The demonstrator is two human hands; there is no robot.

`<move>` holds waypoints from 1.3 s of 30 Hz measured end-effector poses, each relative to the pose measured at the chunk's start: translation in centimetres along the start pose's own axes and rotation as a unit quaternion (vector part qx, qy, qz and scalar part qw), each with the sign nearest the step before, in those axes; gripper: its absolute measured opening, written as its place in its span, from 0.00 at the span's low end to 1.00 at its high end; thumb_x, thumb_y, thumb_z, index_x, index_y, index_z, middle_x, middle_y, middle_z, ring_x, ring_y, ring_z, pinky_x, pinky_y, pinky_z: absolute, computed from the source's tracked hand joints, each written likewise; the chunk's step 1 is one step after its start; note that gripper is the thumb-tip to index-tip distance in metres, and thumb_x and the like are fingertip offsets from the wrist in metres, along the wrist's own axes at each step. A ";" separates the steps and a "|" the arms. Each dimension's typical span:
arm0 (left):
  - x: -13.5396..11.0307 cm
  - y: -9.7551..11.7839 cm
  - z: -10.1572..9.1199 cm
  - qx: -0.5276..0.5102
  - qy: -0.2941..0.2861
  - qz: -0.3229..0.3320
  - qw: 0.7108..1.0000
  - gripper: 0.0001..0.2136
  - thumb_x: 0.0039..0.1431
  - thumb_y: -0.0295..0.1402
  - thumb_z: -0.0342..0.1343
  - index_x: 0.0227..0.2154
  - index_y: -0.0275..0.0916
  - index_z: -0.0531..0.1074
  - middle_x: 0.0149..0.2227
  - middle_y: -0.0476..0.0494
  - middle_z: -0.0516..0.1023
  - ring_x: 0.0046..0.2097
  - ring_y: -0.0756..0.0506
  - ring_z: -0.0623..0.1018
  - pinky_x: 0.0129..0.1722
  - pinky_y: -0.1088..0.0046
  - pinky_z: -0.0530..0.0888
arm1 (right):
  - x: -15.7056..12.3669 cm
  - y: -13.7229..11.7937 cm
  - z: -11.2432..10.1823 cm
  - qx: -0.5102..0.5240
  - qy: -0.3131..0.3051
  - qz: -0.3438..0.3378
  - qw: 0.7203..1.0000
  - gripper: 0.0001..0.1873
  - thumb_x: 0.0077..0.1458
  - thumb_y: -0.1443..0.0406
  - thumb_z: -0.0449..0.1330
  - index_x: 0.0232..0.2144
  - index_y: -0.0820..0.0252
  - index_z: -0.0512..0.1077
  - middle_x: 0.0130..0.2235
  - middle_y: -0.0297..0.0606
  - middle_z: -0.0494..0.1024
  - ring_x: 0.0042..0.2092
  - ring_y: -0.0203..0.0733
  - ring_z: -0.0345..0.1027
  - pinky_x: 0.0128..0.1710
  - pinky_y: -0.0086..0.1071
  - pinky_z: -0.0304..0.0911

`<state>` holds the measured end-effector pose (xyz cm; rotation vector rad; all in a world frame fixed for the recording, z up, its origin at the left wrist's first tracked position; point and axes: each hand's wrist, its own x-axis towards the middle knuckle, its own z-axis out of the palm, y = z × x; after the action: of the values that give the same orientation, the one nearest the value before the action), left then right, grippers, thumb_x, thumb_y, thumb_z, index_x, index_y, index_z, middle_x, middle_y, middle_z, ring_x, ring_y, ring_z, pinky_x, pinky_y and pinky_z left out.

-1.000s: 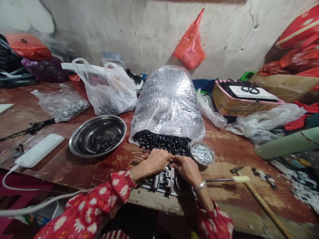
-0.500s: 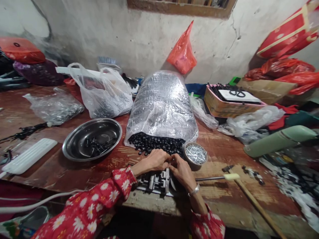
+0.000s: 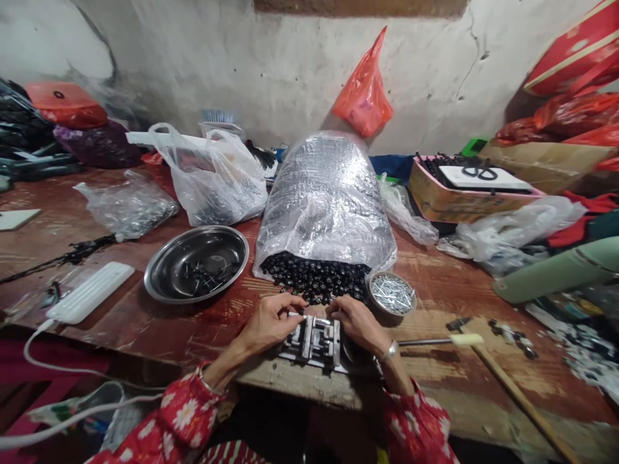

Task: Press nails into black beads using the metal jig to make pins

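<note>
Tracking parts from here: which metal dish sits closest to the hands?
The small round tin packed with silver nails, just past the right hand; the wide steel bowl lies farther left and holds a few dark-headed pins.

Left hand [image 3: 271, 325], right hand [image 3: 360, 325] touch a metal jig [image 3: 316, 341].

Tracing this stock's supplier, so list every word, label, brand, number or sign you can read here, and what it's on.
No word, brand or number is readable.
Red bag, top right: pale stripe and marks, too blurred to read.
Orange bag, far left: dark ring mark, no legible text.
</note>
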<state>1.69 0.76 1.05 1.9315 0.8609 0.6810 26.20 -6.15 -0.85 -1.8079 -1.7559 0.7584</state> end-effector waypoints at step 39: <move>-4.9 -3.0 1.1 0.091 0.072 0.151 0.982 0.09 0.64 0.27 0.54 0.44 0.40 0.75 0.45 0.41 0.73 0.46 0.46 0.77 0.45 0.72 0.76 | -8.2 -3.2 6.2 0.088 0.271 -0.064 0.956 0.03 0.65 0.63 0.62 0.41 0.52 0.75 0.40 0.36 0.78 0.42 0.43 0.73 0.42 0.35 0.69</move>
<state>-1.34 -2.51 -2.66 2.2261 0.7451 0.9601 19.52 -14.37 -2.74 -1.5725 -1.3758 0.3078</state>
